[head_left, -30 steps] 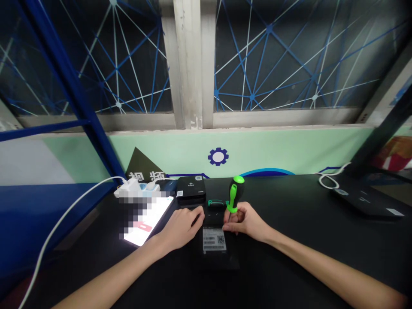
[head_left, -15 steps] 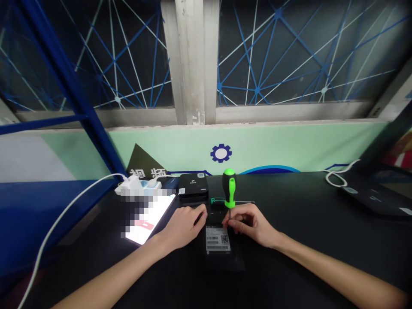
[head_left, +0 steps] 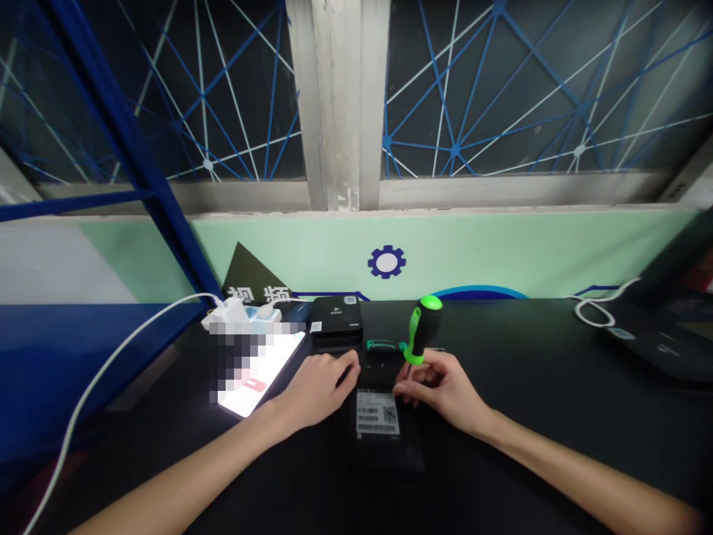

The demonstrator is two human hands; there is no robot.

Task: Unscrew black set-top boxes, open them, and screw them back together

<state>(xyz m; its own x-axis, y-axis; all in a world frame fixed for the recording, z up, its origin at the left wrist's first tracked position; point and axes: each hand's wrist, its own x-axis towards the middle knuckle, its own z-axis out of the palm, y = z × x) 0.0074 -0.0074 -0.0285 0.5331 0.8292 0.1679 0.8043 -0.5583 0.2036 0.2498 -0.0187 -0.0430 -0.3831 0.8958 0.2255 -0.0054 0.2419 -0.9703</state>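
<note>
A flat black device [head_left: 384,438] with a white barcode label [head_left: 376,413] lies on the black table in front of me. My left hand [head_left: 315,388] rests on its left edge, fingers curled and pressed on it. My right hand [head_left: 445,386] pinches the shaft of a green-and-black screwdriver [head_left: 422,325], which stands tilted to the right with its tip hidden behind my fingers at the device's upper right part.
A lit phone [head_left: 253,371] lies left of the device, with a white charger and cable [head_left: 234,316] behind it. A small black box [head_left: 336,325] and a second green tool [head_left: 383,345] sit further back. Another black device with a white cable [head_left: 640,334] is at far right.
The screwdriver handle swung from leaning right to upright, then leaned right again. My left hand stayed on the device. The view shifted slightly.
</note>
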